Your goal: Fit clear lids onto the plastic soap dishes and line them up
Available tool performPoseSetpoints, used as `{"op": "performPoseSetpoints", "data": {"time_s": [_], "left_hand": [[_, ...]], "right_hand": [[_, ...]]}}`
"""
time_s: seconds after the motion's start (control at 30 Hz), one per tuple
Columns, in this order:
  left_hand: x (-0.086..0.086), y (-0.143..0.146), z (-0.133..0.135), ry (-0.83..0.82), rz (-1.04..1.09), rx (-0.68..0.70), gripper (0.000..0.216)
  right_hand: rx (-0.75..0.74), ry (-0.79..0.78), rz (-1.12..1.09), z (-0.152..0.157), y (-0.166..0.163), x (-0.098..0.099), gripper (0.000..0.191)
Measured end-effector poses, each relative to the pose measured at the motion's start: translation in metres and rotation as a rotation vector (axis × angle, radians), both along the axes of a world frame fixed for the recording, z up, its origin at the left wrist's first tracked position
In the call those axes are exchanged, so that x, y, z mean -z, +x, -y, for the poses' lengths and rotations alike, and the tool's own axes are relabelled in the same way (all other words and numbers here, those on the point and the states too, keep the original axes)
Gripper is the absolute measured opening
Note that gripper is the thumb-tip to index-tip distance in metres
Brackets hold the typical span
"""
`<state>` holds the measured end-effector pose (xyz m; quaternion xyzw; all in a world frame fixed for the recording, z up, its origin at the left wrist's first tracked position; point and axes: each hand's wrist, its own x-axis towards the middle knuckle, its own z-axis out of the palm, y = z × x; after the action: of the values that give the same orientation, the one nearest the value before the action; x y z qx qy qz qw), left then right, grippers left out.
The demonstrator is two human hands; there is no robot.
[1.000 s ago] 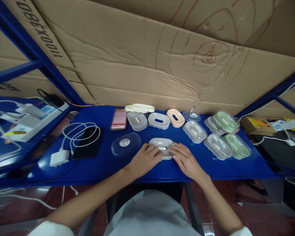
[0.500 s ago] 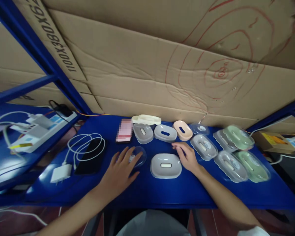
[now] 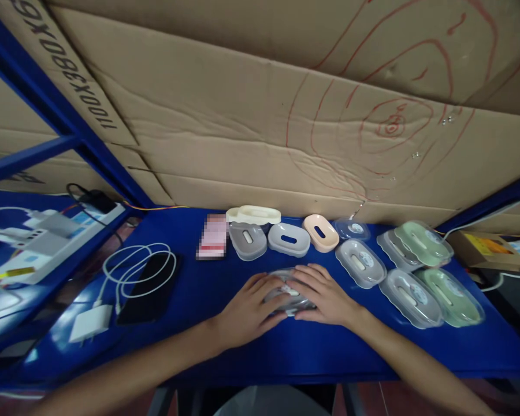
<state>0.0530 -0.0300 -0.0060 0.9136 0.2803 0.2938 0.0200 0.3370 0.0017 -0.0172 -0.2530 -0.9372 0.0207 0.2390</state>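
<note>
In front of me a grey soap dish (image 3: 291, 311) lies on the blue tabletop, with a clear plastic lid (image 3: 289, 276) over it. My left hand (image 3: 253, 306) grips the lid from the left, its fingers reaching across the top and its thumb at the near side. From the right, my right hand (image 3: 325, 294) curls over the lid and the dish's edge. Between the fingers a pale oblong piece shows in the dish's middle. Whether the lid sits fully on the rim is hidden by my hands.
Behind are a grey slotted tray (image 3: 289, 240), a peach slotted tray (image 3: 320, 233), a grey dish (image 3: 248, 240) and cream trays (image 3: 255, 215). Several lidded dishes (image 3: 411, 297) stand right, near a loose clear lid (image 3: 352, 229). Left lie phones and a white charger (image 3: 91, 323) with cable.
My left hand has carried the clear lid rightward from the table onto the grey soap dish. My right hand has come from behind the dish onto its right side.
</note>
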Motion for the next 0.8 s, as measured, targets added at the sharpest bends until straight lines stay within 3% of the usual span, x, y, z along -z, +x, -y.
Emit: {"op": "performPoseSetpoints", "data": {"time_s": [0.1, 0.27, 0.37, 0.53, 0.8], "left_hand": [[0.008, 0.000, -0.004, 0.004, 0.041, -0.027, 0.034], [0.014, -0.012, -0.011, -0.069, 0.104, -0.085, 0.034], [0.015, -0.015, -0.014, -0.085, 0.117, -0.088, 0.031], [0.018, -0.019, -0.015, -0.102, 0.105, -0.118, 0.032], [0.019, -0.029, -0.015, -0.146, 0.158, -0.081, 0.027]], "right_hand": [[-0.006, -0.056, 0.009, 0.001, 0.005, -0.002, 0.086], [0.064, 0.039, -0.058, -0.002, 0.003, 0.002, 0.089], [0.092, 0.020, -0.023, -0.001, 0.003, 0.002, 0.093], [0.113, -0.042, -0.012, 0.003, 0.006, 0.004, 0.086], [0.126, 0.028, -0.030, 0.012, 0.000, 0.008, 0.079]]}}
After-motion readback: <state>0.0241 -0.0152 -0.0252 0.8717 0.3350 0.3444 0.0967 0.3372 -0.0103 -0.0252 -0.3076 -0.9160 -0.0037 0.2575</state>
